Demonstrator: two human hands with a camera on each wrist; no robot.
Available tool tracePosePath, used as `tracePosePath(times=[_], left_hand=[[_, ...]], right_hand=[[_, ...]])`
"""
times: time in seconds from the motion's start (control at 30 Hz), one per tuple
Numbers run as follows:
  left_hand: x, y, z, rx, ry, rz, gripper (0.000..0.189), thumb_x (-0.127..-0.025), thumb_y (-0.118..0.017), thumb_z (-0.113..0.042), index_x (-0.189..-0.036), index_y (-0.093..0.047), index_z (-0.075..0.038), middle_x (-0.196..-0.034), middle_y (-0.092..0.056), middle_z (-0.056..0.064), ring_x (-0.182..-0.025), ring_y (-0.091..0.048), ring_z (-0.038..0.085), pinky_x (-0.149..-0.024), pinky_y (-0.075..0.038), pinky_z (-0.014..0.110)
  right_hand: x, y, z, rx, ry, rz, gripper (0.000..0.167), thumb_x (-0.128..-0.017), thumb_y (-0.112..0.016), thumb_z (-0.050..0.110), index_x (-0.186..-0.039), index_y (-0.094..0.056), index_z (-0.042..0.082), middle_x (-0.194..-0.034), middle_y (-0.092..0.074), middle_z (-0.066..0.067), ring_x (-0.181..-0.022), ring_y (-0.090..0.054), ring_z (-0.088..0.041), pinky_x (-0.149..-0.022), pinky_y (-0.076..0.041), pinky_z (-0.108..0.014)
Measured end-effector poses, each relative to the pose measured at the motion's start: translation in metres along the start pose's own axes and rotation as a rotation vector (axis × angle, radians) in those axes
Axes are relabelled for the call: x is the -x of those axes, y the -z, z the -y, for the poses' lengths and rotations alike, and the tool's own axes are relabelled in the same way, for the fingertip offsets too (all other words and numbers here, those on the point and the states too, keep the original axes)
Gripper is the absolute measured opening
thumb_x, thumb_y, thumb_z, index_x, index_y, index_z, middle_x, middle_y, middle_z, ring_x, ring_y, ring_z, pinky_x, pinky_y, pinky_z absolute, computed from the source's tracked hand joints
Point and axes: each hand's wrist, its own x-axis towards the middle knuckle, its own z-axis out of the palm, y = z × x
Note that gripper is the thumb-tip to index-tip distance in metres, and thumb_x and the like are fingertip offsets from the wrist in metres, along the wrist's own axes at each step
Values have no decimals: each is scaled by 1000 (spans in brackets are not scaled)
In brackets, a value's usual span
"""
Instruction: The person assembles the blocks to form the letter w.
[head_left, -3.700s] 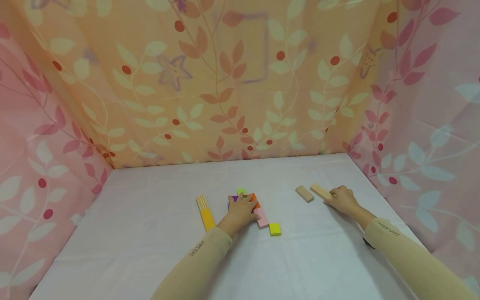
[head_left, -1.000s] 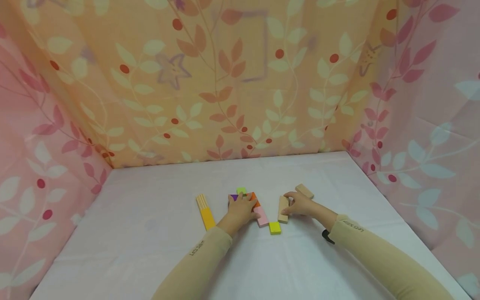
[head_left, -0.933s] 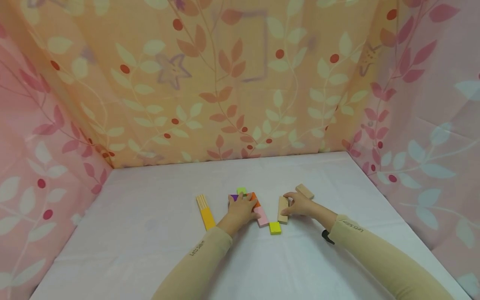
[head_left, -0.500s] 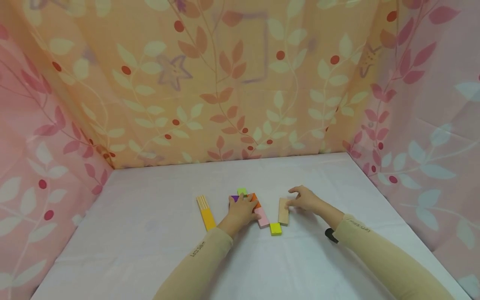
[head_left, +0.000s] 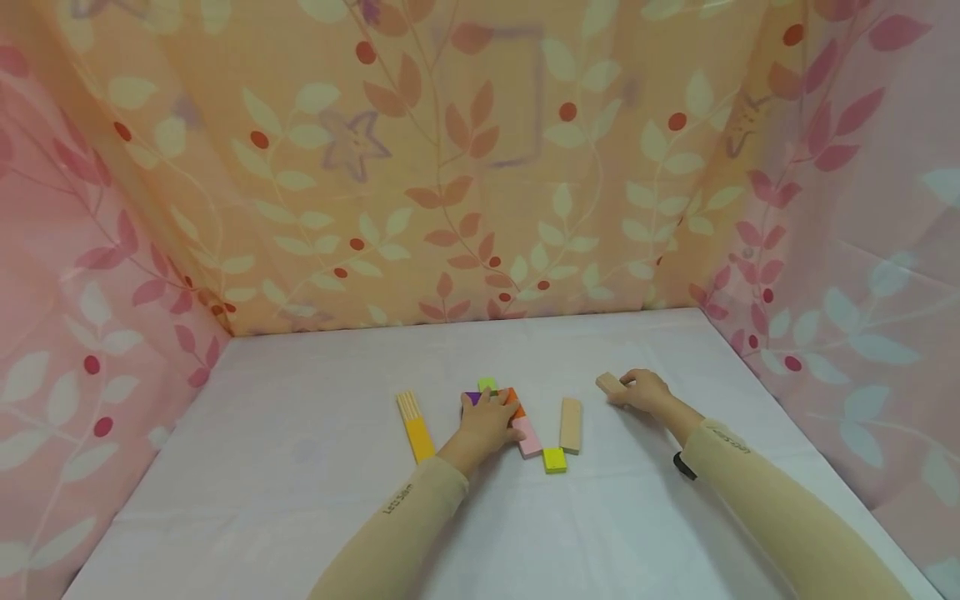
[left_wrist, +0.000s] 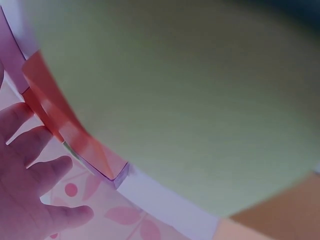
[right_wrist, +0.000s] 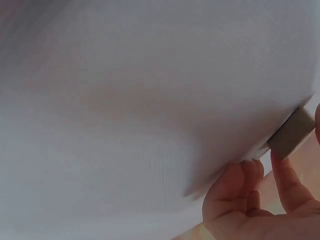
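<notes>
My left hand [head_left: 483,429] lies with fingers spread over a purple block [head_left: 470,397] and an orange block [head_left: 516,406]. A green block [head_left: 487,383] shows past its fingertips, and a pink block [head_left: 528,438] extends by the thumb. In the left wrist view, a sleeve hides much of the row. Farther right, my right hand [head_left: 651,392] grips the end of a short wooden block [head_left: 610,383]; the right wrist view shows that block [right_wrist: 292,134] between finger and thumb. A longer wooden block [head_left: 571,425] lies with its near end at a yellow block [head_left: 554,460].
Left of my left hand lies a yellow-orange piece [head_left: 421,440] with pale stick-like strips at its far end. White cloth [head_left: 247,467] covers the table, and patterned curtains [head_left: 480,208] enclose its back and sides.
The right hand brought the longer wooden block leftward to the yellow block, released it, then moved right and took hold of the short wooden block. The left hand stayed in place.
</notes>
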Motion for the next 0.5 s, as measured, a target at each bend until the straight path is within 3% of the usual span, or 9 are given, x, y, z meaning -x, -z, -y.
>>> tracePosePath(times=[0.2,0.33,0.5], left_hand=[[1,1,-1,-2,4,0,63,-90,-60,-53,-143,-51,-21,-153,-39,0,-143,-28,31,-110,-21,64],[0,0,-1,-11,6,-1,63,-90,-60,-53,-143,-51,-21,-153,-39,0,-143,-29,30,-110,-21,63],[0,1,-2,-31,7,5,64,-89,-58,-55,-144,-50,-23,-153,-38,-1,-143,-28,29,-110,-22,62]], right_hand=[[0,3,4,-39,-2,-27,47,-85,-72,18,-115,-54,-13,-116,-55,-32,-95,-54,-34,-80,-49,-44],[-1,8,11,-186,-14,-36,46,-86,-69,10,-120,-51,-15,-103,-59,-26,-77,-58,-21,-64,-52,-31],[-4,11,20,-419,-9,-31,52,-92,-64,7,-137,-45,-10,-119,-55,-31,-77,-60,-13,-66,-53,-27]])
